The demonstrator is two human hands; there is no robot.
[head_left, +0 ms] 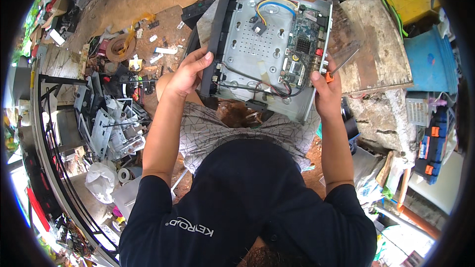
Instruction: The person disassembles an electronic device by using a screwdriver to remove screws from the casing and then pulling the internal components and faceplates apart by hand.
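Opened metal electronics case held level-sided between two hands above a seated person's lap

An open, silvery case (255, 49) is in the centre, over the person's patterned shorts (217, 128). Its open side faces up. It is nearly square; its slightly longer axis runs near to far, with the far end leaning right. The black front panel (218, 44) points left, and the side with the connectors points right. A green circuit board (302, 52) lines the right side; a cable ending in a black plug (259, 28) lies toward the far end.

Both forearms reach forward from the near side, elbows spread. The left hand (188, 74) grips the front panel's near half, thumb on top, fingers mostly hidden beneath. The right hand (329, 91) grips the opposite side, thumb over the edge, fingers curled outside around an orange-handled screwdriver (330, 76) whose shaft points far and right.

To the left lies a heap of metal scrap (114, 128). To the right are a worn wooden board (373, 39) and, beyond it, a blue bucket (430, 62).
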